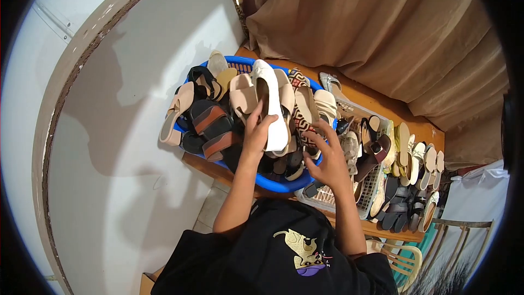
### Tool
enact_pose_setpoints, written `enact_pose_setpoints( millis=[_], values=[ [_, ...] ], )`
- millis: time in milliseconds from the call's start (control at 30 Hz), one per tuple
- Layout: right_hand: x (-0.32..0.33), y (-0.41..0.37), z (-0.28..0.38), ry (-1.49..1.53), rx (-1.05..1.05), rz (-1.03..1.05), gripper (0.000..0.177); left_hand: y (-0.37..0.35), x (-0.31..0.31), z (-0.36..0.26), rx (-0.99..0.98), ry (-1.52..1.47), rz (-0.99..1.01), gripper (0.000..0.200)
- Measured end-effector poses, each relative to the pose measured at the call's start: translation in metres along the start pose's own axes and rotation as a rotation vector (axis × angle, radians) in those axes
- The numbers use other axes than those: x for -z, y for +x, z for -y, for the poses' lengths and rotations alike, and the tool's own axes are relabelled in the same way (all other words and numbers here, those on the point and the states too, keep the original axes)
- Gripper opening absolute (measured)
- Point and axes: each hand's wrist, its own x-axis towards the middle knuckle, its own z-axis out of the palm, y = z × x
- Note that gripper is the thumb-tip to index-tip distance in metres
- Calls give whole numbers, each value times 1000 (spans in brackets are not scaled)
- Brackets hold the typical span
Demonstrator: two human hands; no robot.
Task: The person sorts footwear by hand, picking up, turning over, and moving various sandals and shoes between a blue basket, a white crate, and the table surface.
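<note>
My left hand [258,132] grips a white shoe [277,133], held upright over a blue basket [281,185] heaped with footwear. Fingers spread, my right hand [327,155] hovers at the basket's right side, near a patterned sandal [305,110]. A beige sandal [243,95] lies behind the white shoe. To the left are a black shoe with brown straps [212,120] and a beige heeled sandal [177,110] on the basket's rim.
Right of the basket stands a pale crate [370,188] with more shoes. Rows of sandals [404,145] line the wooden table's right end [406,235]. A brown curtain [371,27] hangs behind, a white wall [142,76] is at left, and a chair [412,257] stands at lower right.
</note>
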Motion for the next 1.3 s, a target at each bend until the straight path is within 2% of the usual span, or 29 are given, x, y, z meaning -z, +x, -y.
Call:
enact_pose_setpoints(
  millis=[167,200,267,333,367,400,467,533,600,633,667,733,800,867,900,933,1000,1033,1067,1133,1167,1200,1233,1300],
  values=[
    [-5,1,6,-86,39,11,51,-1,12,-15,-130,199,-41,80],
    [-7,1,8,-85,37,9,51,-4,13,-30,-80,214,-50,81],
    [-11,1,11,-120,33,-24,47,3,42,-39,-172,308,18,81],
    [-11,2,18,-151,43,-68,46,5,66,-59,-101,323,4,81],
    [-12,1,21,-181,53,-107,44,11,78,-58,-168,334,-9,82],
    [-15,0,23,-177,53,-107,44,10,78,-71,-112,442,-36,83],
    [-21,-2,23,-55,230,-106,45,17,87,-70,-235,556,-132,77],
    [-33,-2,32,29,297,-72,48,21,86,-71,-233,584,-179,71],
    [-48,0,43,40,254,27,51,28,93,-59,-379,1204,-286,66],
    [-56,4,42,-14,194,82,56,20,79,-66,-385,1383,-284,62],
    [-63,6,39,-14,196,77,56,14,68,-66,-481,1483,-328,56],
    [-78,7,30,-171,122,103,61,-4,47,-63,-674,1341,-303,44],
    [-91,6,19,-158,121,131,65,-31,22,-64,-200,901,-147,38],
    [-98,7,15,7,-124,255,68,-45,35,-24,-103,1146,-194,42],
    [-102,5,12,7,-127,252,68,-51,38,-12,-2,1162,-169,55],
    [-107,2,10,-41,-100,186,70,-53,40,0,-4,1162,-166,55],
    [-112,3,8,-87,-73,122,71,-53,39,20,-337,1151,-253,52],
    [-112,7,7,-157,-37,54,71,-50,38,26,-329,1159,-260,58],
    [-113,9,8,-226,9,-15,70,-45,39,29,-202,1052,-203,57],
    [-114,13,4,-210,8,-30,69,-38,39,19,-141,1080,-181,54],
    [-113,14,4,-92,-43,19,68,-35,48,22,-150,1079,-183,54],
    [-107,17,8,26,-92,65,66,-32,53,21,-114,940,-175,49],
    [-101,16,15,-61,8,-34,63,-30,56,22,-79,800,-161,45],
    [-86,14,32,-51,21,-66,58,-43,43,11,-58,807,-182,44]
  ],
)
